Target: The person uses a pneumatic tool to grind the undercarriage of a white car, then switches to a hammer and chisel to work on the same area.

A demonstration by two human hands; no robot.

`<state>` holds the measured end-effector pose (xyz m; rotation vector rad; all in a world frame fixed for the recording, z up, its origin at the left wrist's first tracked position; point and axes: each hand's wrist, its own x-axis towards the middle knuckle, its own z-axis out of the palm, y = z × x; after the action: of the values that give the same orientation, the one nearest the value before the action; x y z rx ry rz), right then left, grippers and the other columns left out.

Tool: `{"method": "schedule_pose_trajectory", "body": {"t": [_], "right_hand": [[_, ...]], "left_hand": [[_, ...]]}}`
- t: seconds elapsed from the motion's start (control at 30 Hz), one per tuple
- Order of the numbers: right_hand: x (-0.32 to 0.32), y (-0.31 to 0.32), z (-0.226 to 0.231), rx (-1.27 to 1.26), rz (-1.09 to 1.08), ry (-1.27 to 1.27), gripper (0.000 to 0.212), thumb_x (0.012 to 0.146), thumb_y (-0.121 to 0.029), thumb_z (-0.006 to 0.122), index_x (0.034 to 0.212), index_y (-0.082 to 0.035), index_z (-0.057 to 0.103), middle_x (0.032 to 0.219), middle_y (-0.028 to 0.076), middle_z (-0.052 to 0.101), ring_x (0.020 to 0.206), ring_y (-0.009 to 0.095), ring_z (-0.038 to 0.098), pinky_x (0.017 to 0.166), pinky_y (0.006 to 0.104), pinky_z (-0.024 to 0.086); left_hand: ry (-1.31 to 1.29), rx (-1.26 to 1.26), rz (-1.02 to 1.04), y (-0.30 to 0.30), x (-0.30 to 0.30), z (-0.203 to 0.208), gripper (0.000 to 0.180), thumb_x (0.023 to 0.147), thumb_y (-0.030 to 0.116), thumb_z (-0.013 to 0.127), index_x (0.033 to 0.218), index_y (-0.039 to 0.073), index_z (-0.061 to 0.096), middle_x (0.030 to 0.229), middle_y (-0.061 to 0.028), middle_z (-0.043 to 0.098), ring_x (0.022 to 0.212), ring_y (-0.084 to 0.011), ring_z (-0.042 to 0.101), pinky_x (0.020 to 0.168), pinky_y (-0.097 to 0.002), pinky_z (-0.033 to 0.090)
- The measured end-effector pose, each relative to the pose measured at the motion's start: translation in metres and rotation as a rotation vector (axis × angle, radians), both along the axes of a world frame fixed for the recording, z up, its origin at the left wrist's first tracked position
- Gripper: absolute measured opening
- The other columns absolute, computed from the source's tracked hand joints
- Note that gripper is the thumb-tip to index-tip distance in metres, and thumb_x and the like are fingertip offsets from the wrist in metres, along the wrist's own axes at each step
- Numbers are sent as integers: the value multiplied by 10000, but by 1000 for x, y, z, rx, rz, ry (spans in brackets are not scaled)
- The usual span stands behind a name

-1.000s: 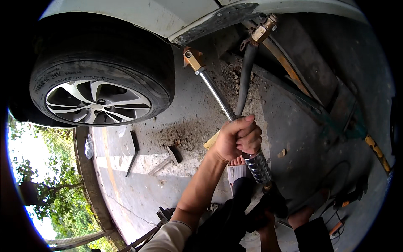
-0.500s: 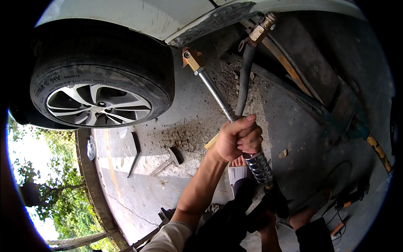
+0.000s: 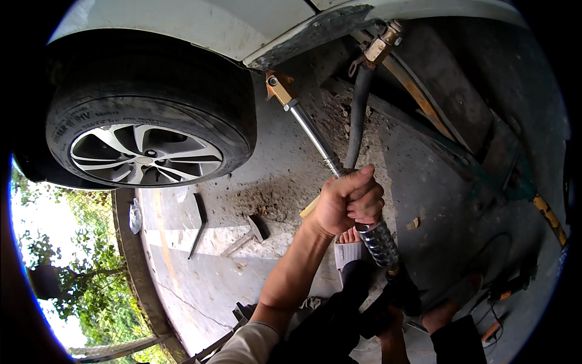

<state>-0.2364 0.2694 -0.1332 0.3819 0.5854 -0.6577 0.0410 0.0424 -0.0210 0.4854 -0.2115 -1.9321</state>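
My left hand [image 3: 353, 201] wraps tightly round the middle of a slide hammer [image 3: 310, 134], thumb along the top. The tool slants from upper left to lower right, with a chrome shaft and a ribbed metal rear section. Its brass-coloured head ends in a copper-toned tip beside the lower edge of a pale car body [image 3: 170, 18]; I cannot tell whether they touch. My right hand [image 3: 394, 315] is low down near the tool's rear end, among dark shapes that hide its fingers. A yellowish piece [image 3: 308, 207] shows behind my left wrist.
A car wheel [image 3: 145, 159] fills the left. On the dirt-strewn floor lie a hammer [image 3: 257, 229] and a bent dark bar [image 3: 199, 224]. A brass clamp with a thick black cable [image 3: 359, 115] hangs at the sill, near a metal lift frame [image 3: 448, 85]. My sandalled foot [image 3: 350, 249] is below.
The whole view has shifted slightly, so the scene sits a little further right and lower. My left hand keeps the same grip on the slide hammer.
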Motion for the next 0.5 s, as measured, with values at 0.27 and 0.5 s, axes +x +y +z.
{"method": "schedule_pose_trajectory", "body": {"t": [0.27, 0.5], "right_hand": [[0, -3, 6, 73, -8, -68, 124, 828, -250, 649, 921, -189, 593, 628, -39, 386, 558, 111, 395, 518, 253, 374], [7, -8, 8, 36, -41, -101, 322, 819, -179, 612, 1119, -108, 520, 648, -12, 408, 589, 113, 425, 565, 274, 385]], "left_hand": [[-409, -161, 95, 5, -8, 3, 457, 962, 425, 470, 625, 134, 367, 574, 0, 401, 484, -126, 346, 488, -278, 323], [-389, -11, 408, 19, -23, -18, 476, 970, 503, 404, 666, 145, 331, 533, 22, 289, 498, -167, 470, 525, -325, 402]]}}
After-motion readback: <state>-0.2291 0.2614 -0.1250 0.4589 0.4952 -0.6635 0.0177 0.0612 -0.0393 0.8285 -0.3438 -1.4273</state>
